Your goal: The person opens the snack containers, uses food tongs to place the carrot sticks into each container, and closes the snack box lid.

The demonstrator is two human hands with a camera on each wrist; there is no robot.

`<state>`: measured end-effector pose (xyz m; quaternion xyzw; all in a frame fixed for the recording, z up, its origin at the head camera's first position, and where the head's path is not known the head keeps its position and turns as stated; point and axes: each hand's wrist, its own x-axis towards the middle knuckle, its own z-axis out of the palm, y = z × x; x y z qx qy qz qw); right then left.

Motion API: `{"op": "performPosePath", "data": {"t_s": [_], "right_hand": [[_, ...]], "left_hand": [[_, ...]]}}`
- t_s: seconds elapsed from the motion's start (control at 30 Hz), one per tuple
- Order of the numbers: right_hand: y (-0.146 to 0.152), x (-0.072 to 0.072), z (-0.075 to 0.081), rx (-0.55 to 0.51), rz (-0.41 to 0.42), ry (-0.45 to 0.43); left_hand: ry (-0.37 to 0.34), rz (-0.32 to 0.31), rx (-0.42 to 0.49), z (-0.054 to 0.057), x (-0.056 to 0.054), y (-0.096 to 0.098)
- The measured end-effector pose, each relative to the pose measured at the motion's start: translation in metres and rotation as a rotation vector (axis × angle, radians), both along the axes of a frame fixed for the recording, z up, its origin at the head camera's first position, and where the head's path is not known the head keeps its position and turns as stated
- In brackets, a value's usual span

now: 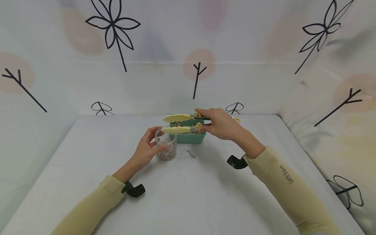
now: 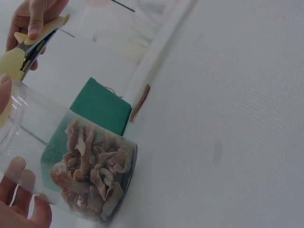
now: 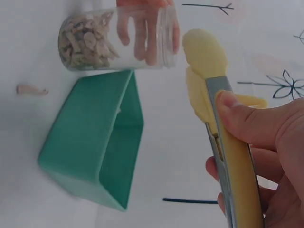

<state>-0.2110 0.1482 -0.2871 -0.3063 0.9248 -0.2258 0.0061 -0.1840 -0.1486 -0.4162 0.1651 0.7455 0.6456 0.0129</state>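
My left hand [image 1: 147,145] grips a clear jar [image 1: 173,150], fingers on one side and thumb on the other. In the left wrist view, the lower part of the jar is filled with shrivelled, brownish dried pieces [image 2: 97,175]. My right hand [image 1: 221,124] holds yellow-tipped tongs [image 1: 177,117] by their handles, level above the jar's mouth. The two tong heads stand apart, and I see nothing between them. Behind the jar is a green rectangular container [image 1: 191,139] with more such pieces inside.
One loose dried piece [image 1: 191,153] lies on the white tabletop [image 1: 182,195], right of the jar. A yellow ring [image 1: 237,120] shows beyond my right hand, perhaps the tongs' end. Patterned cloth [image 1: 158,81] rises behind the table.
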Motion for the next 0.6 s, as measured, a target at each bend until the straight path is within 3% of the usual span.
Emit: {"op": "performPosePath", "data": {"t_s": [0.1, 0.3, 0.6], "right_hand": [[0.005, -0.006, -0.002, -0.003, -0.042, 0.018], [0.013, -0.02, -0.008, 0.086, -0.123, 0.035], [0.02, -0.037, -0.021, 0.211, -0.17, -0.113]], "left_hand": [[0.004, -0.002, 0.002, 0.0, 0.0, 0.0], [0.022, -0.028, 0.028, 0.001, 0.001, -0.001], [0.055, -0.046, -0.011, 0.001, 0.001, 0.0]]}}
